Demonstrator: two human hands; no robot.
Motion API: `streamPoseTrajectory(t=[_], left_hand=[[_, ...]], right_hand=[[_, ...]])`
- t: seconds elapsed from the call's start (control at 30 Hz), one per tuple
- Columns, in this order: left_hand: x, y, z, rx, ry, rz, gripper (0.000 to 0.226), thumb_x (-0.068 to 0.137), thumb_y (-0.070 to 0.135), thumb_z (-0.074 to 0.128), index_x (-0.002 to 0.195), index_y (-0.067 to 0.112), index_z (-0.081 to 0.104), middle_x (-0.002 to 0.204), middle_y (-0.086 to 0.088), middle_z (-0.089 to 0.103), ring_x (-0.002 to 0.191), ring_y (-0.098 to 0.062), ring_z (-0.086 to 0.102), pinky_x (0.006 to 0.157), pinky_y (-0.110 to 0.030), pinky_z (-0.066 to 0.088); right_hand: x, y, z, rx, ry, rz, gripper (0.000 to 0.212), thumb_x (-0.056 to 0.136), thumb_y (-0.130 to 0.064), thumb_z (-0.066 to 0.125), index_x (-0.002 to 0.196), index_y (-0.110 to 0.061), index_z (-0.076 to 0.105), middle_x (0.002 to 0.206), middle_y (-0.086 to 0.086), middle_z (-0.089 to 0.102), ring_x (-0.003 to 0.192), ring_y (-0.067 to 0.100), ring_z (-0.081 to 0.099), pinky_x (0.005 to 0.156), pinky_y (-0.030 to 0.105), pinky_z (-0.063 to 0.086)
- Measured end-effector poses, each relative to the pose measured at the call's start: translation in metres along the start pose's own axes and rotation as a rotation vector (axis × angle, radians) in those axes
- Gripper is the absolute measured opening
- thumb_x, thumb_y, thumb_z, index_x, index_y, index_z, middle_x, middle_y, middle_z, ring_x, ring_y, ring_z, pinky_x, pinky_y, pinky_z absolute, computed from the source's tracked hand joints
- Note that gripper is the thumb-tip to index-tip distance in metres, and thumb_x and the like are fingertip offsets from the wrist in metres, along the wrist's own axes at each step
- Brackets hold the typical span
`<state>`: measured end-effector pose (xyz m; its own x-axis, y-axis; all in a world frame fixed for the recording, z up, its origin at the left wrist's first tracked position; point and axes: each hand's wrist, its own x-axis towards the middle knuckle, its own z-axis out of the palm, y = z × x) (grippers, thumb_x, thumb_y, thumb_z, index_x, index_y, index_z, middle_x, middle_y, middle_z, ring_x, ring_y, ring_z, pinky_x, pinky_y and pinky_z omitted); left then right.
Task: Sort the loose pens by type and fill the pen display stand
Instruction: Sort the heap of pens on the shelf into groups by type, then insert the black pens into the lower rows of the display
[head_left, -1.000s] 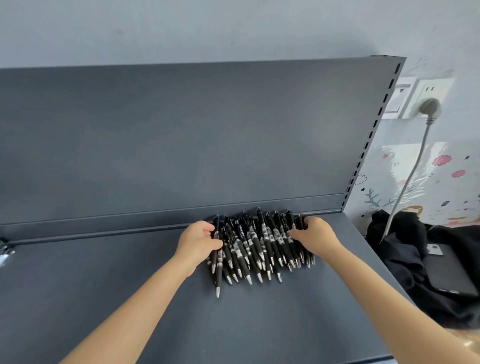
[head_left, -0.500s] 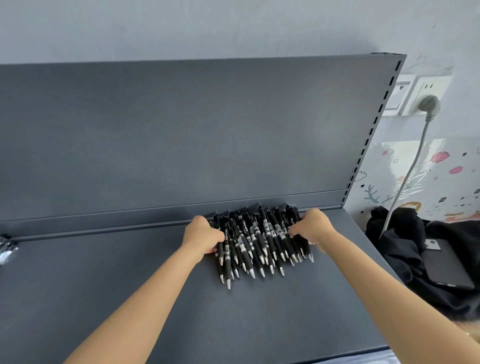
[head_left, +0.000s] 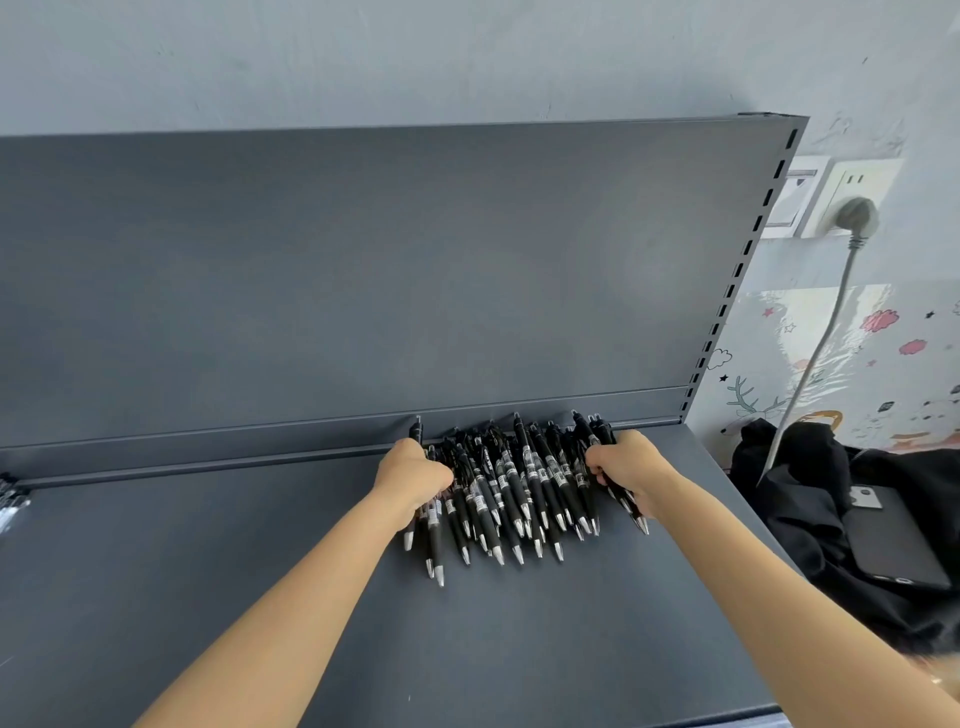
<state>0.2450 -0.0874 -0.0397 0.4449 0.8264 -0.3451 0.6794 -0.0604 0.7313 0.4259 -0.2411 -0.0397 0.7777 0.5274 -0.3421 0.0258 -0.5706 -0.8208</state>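
Squeezing the black pens tighter than a second ago, I see my left hand and right hand apparently curled round the outer pens, with the pile now against the back lip of the shelf, unsorted.

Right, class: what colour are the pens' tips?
Silver tips on black pens; the head view shows them best.
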Motion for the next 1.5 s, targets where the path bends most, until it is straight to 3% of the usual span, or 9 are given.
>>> streamPoseTrajectory(t=[0.13, 0.3, 0.4, 0.5, 0.63, 0.8, 0.97, 1.13, 1.5], left_hand=[[0.008, -0.010, -0.002, -0.110, 0.013, -0.032, 0.022, 0.088, -0.003, 0.046, 0.076, 0.010, 0.032, 0.079, -0.005, 0.030, 0.065, -0.015, 0.026, 0.057, -0.028, 0.023], [0.010, -0.018, -0.006, -0.415, -0.038, -0.094, 0.022, 0.086, -0.009, 0.046, 0.086, 0.010, 0.035, 0.093, -0.013, 0.040, 0.058, -0.021, 0.053, 0.060, -0.030, 0.038], [0.009, -0.020, -0.010, -0.561, -0.050, -0.121, 0.018, 0.084, -0.007, 0.044, 0.081, 0.009, 0.036, 0.073, -0.011, 0.041, 0.050, -0.020, 0.042, 0.048, -0.026, 0.035], [0.006, -0.021, -0.013, -0.531, -0.034, -0.076, 0.020, 0.081, -0.004, 0.049, 0.082, 0.010, 0.036, 0.058, -0.009, 0.041, 0.047, -0.019, 0.035, 0.049, -0.026, 0.031], [-0.003, -0.020, -0.017, -0.508, -0.014, 0.009, 0.032, 0.082, -0.001, 0.067, 0.083, 0.011, 0.037, 0.052, -0.008, 0.041, 0.044, -0.019, 0.035, 0.045, -0.025, 0.032], [-0.019, -0.020, -0.030, -0.628, 0.024, 0.051, 0.020, 0.090, 0.009, 0.057, 0.073, 0.008, 0.047, 0.062, -0.010, 0.047, 0.047, -0.021, 0.038, 0.050, -0.027, 0.035], [-0.041, -0.042, -0.062, -0.768, 0.048, 0.009, 0.019, 0.092, 0.020, 0.062, 0.084, 0.009, 0.049, 0.066, -0.004, 0.050, 0.050, -0.017, 0.042, 0.048, -0.025, 0.037], [-0.074, -0.084, -0.114, -0.791, 0.113, 0.037, 0.016, 0.094, 0.019, 0.059, 0.086, 0.010, 0.049, 0.069, -0.004, 0.049, 0.052, -0.015, 0.043, 0.047, -0.025, 0.037], [-0.178, -0.231, -0.271, -0.525, 0.429, 0.218, 0.016, 0.090, 0.022, 0.058, 0.085, 0.010, 0.048, 0.061, 0.000, 0.050, 0.047, -0.015, 0.043, 0.053, -0.028, 0.043]], right_hand=[[0.003, 0.004, -0.005, 0.113, -0.043, 0.006, 0.015, 0.080, 0.000, 0.053, 0.067, -0.005, 0.048, 0.062, 0.010, 0.050, 0.051, 0.018, 0.043, 0.050, 0.025, 0.033], [0.002, 0.008, -0.009, 0.216, -0.068, 0.024, 0.010, 0.080, 0.005, 0.052, 0.073, -0.003, 0.049, 0.062, 0.013, 0.052, 0.049, 0.020, 0.044, 0.044, 0.024, 0.035], [-0.002, 0.006, -0.012, 0.267, -0.080, 0.017, 0.020, 0.081, 0.006, 0.049, 0.065, -0.004, 0.046, 0.057, 0.010, 0.045, 0.045, 0.018, 0.036, 0.041, 0.022, 0.031], [-0.007, -0.002, -0.014, 0.341, -0.123, -0.007, 0.022, 0.087, -0.003, 0.059, 0.068, -0.007, 0.049, 0.057, 0.007, 0.046, 0.047, 0.015, 0.038, 0.041, 0.022, 0.033], [-0.018, -0.019, -0.006, 0.420, -0.225, -0.043, 0.014, 0.088, -0.011, 0.064, 0.080, -0.005, 0.053, 0.061, 0.005, 0.052, 0.049, 0.013, 0.044, 0.041, 0.022, 0.038], [-0.033, -0.041, 0.020, 0.487, -0.329, -0.086, 0.013, 0.087, -0.011, 0.064, 0.081, -0.004, 0.055, 0.064, 0.006, 0.051, 0.051, 0.015, 0.044, 0.040, 0.022, 0.038], [-0.058, -0.060, 0.062, 0.519, -0.407, -0.094, 0.014, 0.088, -0.015, 0.064, 0.084, -0.003, 0.060, 0.061, 0.003, 0.048, 0.049, 0.013, 0.042, 0.038, 0.022, 0.035], [-0.101, -0.083, 0.122, 0.444, -0.501, -0.112, 0.016, 0.088, -0.019, 0.064, 0.081, -0.004, 0.063, 0.060, 0.002, 0.048, 0.047, 0.012, 0.040, 0.037, 0.020, 0.031], [-0.280, -0.131, 0.313, 0.409, -0.676, -0.291, 0.015, 0.086, -0.019, 0.064, 0.091, -0.008, 0.055, 0.062, 0.001, 0.045, 0.052, 0.014, 0.035, 0.044, 0.024, 0.029]])
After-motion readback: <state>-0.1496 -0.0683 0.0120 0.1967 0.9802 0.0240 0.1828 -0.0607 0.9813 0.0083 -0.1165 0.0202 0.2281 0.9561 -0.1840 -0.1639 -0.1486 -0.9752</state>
